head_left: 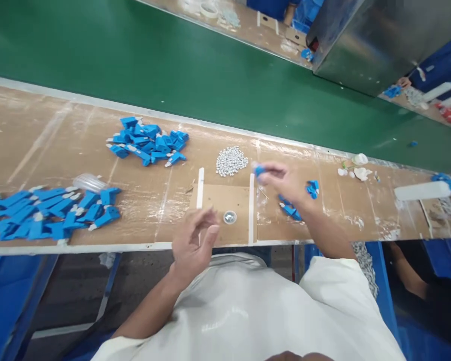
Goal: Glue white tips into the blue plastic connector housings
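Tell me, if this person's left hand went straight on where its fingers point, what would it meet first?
Probably the small round object lying on the cardboard. The left hand may be raised, though, so it could pass over; one view leaves depth unclear.

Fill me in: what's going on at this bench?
A person's right hand holds a small blue part above the brown bench. The left hand is open, apparently empty, near a small round dish. A pile of small grey pieces lies beyond the dish; two heaps of blue parts lie to the left.
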### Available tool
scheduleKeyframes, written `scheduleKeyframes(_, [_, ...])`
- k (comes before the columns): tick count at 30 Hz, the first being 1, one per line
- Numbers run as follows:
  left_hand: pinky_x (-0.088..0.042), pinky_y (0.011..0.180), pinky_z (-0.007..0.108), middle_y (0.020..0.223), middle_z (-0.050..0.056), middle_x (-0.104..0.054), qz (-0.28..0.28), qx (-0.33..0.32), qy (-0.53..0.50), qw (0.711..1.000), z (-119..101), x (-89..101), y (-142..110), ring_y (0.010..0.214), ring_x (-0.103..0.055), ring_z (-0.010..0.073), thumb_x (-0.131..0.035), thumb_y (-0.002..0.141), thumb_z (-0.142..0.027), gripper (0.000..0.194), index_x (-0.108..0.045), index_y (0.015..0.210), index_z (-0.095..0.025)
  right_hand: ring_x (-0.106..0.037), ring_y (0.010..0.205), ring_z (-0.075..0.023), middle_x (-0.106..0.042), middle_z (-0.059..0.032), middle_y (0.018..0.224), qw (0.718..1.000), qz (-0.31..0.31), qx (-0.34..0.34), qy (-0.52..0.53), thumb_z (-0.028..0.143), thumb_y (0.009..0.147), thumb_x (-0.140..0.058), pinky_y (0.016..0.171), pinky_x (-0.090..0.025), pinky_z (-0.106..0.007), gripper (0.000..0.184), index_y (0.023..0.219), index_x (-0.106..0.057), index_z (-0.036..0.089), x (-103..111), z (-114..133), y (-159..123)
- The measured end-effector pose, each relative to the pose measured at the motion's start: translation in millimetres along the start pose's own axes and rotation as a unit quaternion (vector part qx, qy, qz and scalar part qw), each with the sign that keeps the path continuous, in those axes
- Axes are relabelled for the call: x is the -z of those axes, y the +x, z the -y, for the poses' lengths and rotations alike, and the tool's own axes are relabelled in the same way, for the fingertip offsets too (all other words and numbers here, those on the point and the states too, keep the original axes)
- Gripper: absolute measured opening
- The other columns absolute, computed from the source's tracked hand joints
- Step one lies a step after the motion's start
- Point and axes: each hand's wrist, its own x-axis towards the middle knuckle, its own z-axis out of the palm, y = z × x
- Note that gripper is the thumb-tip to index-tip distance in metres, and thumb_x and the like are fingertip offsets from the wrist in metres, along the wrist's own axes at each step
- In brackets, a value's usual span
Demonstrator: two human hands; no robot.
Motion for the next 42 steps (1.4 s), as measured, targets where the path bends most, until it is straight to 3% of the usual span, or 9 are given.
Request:
scheduleKeyframes(3, [-0.062, 0.077, 0.031, 0.121, 0.011, -0.068, 0.029, 0.018, -0.089, 0.995, -16, -24.7, 7, 0.099, -0.071, 0.0204, -0.072, 0.092, -0.043, 0.043, -0.068, 0.131, -0.025, -0.07, 0.08, -0.0147, -0.072, -0.0028, 0.093, 0.994, 0.089, -0.004, 0.07, 0.043, 0.077, -0.084, 0.075, -0.062, -0.03, 0.033, 0.101, -0.08, 0.021, -59, 21, -51])
scheduleKeyframes(6, [-0.061, 0.082, 0.03, 0.11, 0.008, -0.069, -0.018, 0.021, -0.104, 0.994, -22, -34.7, 8, 0.102, -0.07, 0.0205, -0.074, 0.09, -0.044, 0.031, -0.077, 0.114, -0.024, -0.069, 0.08, -0.014, -0.07, -0.0031, 0.092, 0.988, 0.099, -0.024, 0.115, 0.047, 0.075, -0.086, 0.075, -0.062, -0.028, 0.039, 0.101, -0.079, 0.019, -84, 30, -74])
scheduleKeyframes(10, [-0.058, 0.078, 0.027, 0.099, 0.007, -0.073, -0.035, 0.046, -0.123, 0.991, -10, -24.5, 7, 0.09, -0.07, 0.0178, -0.076, 0.088, -0.048, 0.029, -0.08, 0.098, -0.021, -0.068, 0.079, -0.014, -0.074, -0.0048, 0.096, 0.982, 0.102, -0.066, 0.147, 0.049, 0.069, -0.092, 0.074, -0.062, -0.028, 0.052, 0.109, -0.077, 0.02, -76, 25, -77])
scheduleKeyframes(12, [-0.057, 0.073, 0.025, 0.097, 0.008, -0.075, -0.058, 0.094, -0.159, 0.981, 3, -16.5, 9, 0.083, -0.069, 0.015, -0.074, 0.09, -0.052, 0.033, -0.078, 0.097, -0.019, -0.066, 0.075, -0.0139, -0.074, -0.0048, 0.095, 0.986, 0.065, -0.072, 0.136, 0.051, 0.067, -0.092, 0.068, -0.06, -0.027, 0.059, 0.115, -0.075, 0.021, -67, 14, -74])
scheduleKeyframes(15, [-0.055, 0.068, 0.024, 0.092, 0.007, -0.075, -0.112, 0.168, -0.235, 0.951, 26, -8.7, 14, 0.076, -0.069, 0.0135, -0.076, 0.086, -0.058, 0.042, -0.073, 0.097, -0.017, -0.061, 0.07, -0.0136, -0.07, -0.003, 0.087, 0.994, -0.023, -0.066, 0.086, 0.055, 0.07, -0.088, 0.063, -0.055, -0.027, 0.054, 0.11, -0.076, 0.021, -62, -9, -69])
scheduleKeyframes(19, [-0.055, 0.061, 0.024, 0.084, 0.005, -0.073, -0.102, 0.224, -0.295, 0.923, 45, -7.8, 19, 0.07, -0.07, 0.014, -0.083, 0.075, -0.061, 0.051, -0.07, 0.094, -0.016, -0.055, 0.064, -0.0126, -0.065, -0.0005, 0.076, 0.998, -0.009, -0.064, 0.023, 0.056, 0.072, -0.085, 0.062, -0.05, -0.028, 0.048, 0.102, -0.079, 0.018, -77, -32, -67])
scheduleKeyframes(26, [-0.058, 0.063, 0.026, 0.083, 0.004, -0.072, -0.075, 0.229, -0.31, 0.92, 47, -4.9, 17, 0.068, -0.069, 0.0133, -0.083, 0.077, -0.058, 0.049, -0.07, 0.096, -0.016, -0.049, 0.066, -0.0141, -0.053, 0.0006, 0.074, 0.996, 0.0, 0.022, -0.085, 0.045, 0.082, -0.078, 0.066, -0.048, -0.031, 0.028, 0.095, -0.084, 0.021, -107, -38, -56])
scheduleKeyframes(36, [-0.058, 0.061, 0.026, 0.079, 0.003, -0.072, -0.061, 0.229, -0.322, 0.917, 48, -2.5, 17, 0.065, -0.068, 0.0126, -0.083, 0.078, -0.058, 0.047, -0.071, 0.096, -0.016, -0.052, 0.07, -0.0155, -0.057, -0.0035, 0.082, 0.993, -0.008, 0.049, -0.11, 0.041, 0.087, -0.074, 0.059, -0.046, -0.028, 0.021, 0.084, -0.082, 0.022, -99, -38, -60])
scheduleKeyframes(42, [-0.059, 0.062, 0.027, 0.078, 0.003, -0.071, -0.064, 0.225, -0.323, 0.917, 47, -3.1, 17, 0.067, -0.069, 0.0136, -0.083, 0.078, -0.057, 0.046, -0.071, 0.095, -0.016, -0.048, 0.064, -0.0132, -0.058, -0.0039, 0.09, 0.987, -0.006, 0.069, -0.142, 0.043, 0.084, -0.079, 0.054, -0.045, -0.028, 0.028, 0.103, -0.082, 0.022, -104, -42, -63])
